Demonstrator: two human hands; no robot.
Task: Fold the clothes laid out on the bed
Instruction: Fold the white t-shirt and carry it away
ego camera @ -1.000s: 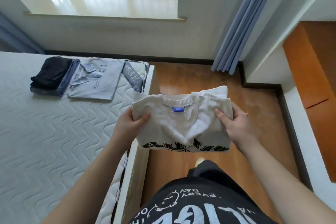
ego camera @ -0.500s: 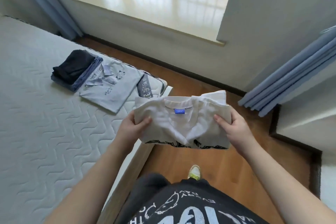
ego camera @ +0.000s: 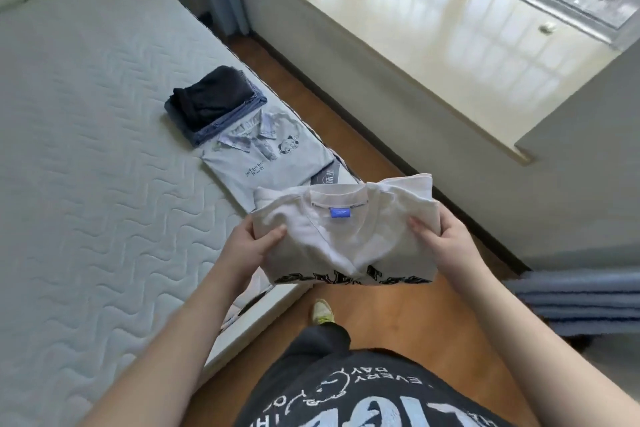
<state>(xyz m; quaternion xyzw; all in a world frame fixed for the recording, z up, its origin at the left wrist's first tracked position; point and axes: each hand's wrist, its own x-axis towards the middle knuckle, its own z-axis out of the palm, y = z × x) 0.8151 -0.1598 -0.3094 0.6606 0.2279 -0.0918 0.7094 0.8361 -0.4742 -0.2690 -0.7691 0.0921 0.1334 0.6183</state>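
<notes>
A person holds a folded white T-shirt in the air above the bed's near corner, its long axis running left to right, collar pointing away toward the window sill (the blue neck label faces up). The left hand grips the left edge, thumb on top; the right hand grips the right edge likewise. On the mattress beyond lie a folded grey polo shirt and a dark folded stack.
</notes>
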